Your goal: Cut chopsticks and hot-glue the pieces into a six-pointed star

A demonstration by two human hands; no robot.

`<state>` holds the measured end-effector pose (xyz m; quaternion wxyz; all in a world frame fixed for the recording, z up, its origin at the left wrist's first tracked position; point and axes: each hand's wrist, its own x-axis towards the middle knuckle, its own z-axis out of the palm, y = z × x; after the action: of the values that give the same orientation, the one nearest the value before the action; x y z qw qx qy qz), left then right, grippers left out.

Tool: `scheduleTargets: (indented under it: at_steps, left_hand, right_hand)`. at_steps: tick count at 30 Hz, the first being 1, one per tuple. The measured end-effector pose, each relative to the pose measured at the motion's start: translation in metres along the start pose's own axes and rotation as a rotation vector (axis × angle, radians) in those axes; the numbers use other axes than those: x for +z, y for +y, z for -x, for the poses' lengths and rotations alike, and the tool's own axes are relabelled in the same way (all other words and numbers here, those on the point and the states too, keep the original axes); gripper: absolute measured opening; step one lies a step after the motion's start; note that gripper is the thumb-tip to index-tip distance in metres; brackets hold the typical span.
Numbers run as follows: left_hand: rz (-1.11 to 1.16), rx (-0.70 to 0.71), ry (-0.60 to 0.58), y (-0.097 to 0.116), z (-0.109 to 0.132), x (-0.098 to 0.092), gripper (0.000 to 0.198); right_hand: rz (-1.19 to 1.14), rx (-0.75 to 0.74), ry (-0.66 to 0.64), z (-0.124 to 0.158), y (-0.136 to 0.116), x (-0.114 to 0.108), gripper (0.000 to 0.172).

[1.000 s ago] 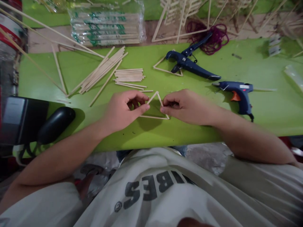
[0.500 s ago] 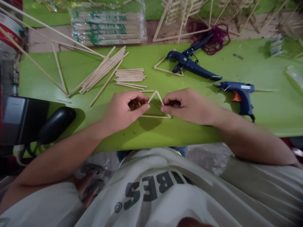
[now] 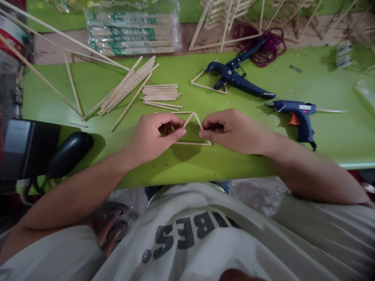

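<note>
A small triangle of thin wooden sticks (image 3: 193, 143) lies flat on the green table (image 3: 205, 164) between my hands. My left hand (image 3: 152, 134) pinches the triangle's left side between thumb and curled fingers. My right hand (image 3: 228, 130) pinches its right side the same way. Both hands rest on the table top. Just beyond the triangle lies a neat stack of short sticks (image 3: 160, 93), with a bundle of longer sticks (image 3: 125, 88) to its left.
A blue glue gun (image 3: 295, 115) lies to the right of my right hand, and blue cutters (image 3: 237, 80) rest on another stick triangle (image 3: 205, 86) behind it. A bag of packed sticks (image 3: 131, 33), purple cord (image 3: 266, 47) and larger stick frames sit at the back. A black object (image 3: 68, 152) lies at left.
Hardly anything has moved. Both hands keep their pinch on the stick triangle, which has shifted only slightly away from me.
</note>
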<state>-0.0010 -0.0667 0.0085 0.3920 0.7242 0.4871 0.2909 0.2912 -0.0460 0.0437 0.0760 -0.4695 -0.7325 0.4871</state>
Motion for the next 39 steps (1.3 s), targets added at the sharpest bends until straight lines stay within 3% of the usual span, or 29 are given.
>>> scheduleTargets:
  at_steps: [20,27,32,39]
  left_hand:
    - [-0.066,-0.039,-0.031,-0.001,0.000,0.000,0.026]
    - [-0.176,-0.036,-0.072,0.007,-0.003,-0.016,0.033]
    - [-0.235,-0.035,-0.174,0.009,-0.001,-0.030,0.029]
    - [-0.262,0.068,-0.292,0.005,-0.001,-0.032,0.038]
  right_hand:
    - [0.160,0.010,0.027,0.000,-0.004,0.001,0.027]
    - [0.314,0.020,0.117,0.000,0.002,0.007,0.025]
    - [0.390,-0.103,0.177,0.006,0.007,0.011,0.021]
    - [0.464,-0.224,0.132,0.012,0.004,0.017,0.034]
